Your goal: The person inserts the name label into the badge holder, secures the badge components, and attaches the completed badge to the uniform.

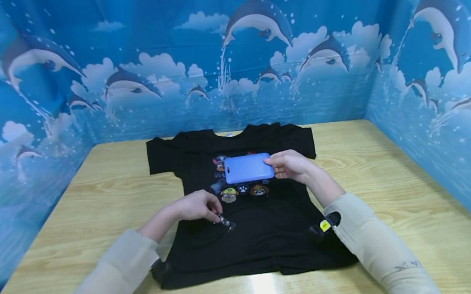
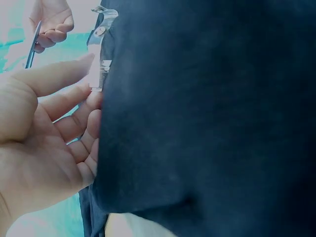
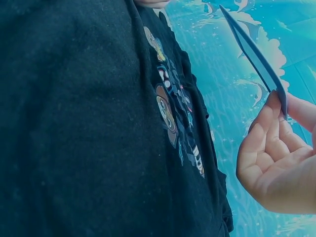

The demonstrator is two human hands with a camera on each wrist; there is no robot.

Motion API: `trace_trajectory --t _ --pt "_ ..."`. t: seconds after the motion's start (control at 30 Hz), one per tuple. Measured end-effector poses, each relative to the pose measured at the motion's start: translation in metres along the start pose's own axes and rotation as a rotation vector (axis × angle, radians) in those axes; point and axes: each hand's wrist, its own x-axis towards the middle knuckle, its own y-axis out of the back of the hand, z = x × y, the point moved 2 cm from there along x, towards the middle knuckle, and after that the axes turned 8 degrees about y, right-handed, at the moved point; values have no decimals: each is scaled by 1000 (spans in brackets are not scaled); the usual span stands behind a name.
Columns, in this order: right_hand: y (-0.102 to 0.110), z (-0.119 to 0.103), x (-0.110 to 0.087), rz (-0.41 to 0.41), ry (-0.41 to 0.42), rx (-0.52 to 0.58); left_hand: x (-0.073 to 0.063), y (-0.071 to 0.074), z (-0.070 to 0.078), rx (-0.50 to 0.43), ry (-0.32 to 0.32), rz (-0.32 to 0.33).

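A black T-shirt [image 1: 252,239] with a cartoon print lies spread on the table. Above its chest my right hand [image 1: 289,164] holds a blue card holder [image 1: 247,168] by its right end, thumb on top; a small slot shows at the other end. In the right wrist view the card holder [image 3: 254,59] appears edge-on, pinched between thumb and fingers. Low over the shirt's left side, my left hand [image 1: 200,206] pinches a badge clip [image 1: 225,221]. Its clear strap and metal snap show in the left wrist view, where the clip [image 2: 100,42] sits between thumb and fingers.
The wooden table [image 1: 110,200] extends on both sides of the shirt. Blue curtains [image 1: 193,43] with dolphins stand at the back and sides. A dark band with a yellow-faced device [image 1: 325,225] is on the right wrist.
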Motion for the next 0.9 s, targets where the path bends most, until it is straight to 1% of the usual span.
trace_trajectory --t 0.17,0.37,0.47,0.67,0.9 --pt "0 0 0 -1 5 0 0 -1 0 15 -24 5" --pt "0 0 1 -4 -2 -1 -2 0 1 23 13 15" --pt "1 1 2 -5 -4 -2 -3 3 0 5 8 26" --pt "1 2 2 -3 -6 3 -2 8 -6 -76 6 67" --pt "1 2 3 2 -5 -2 0 16 -13 -224 31 164"
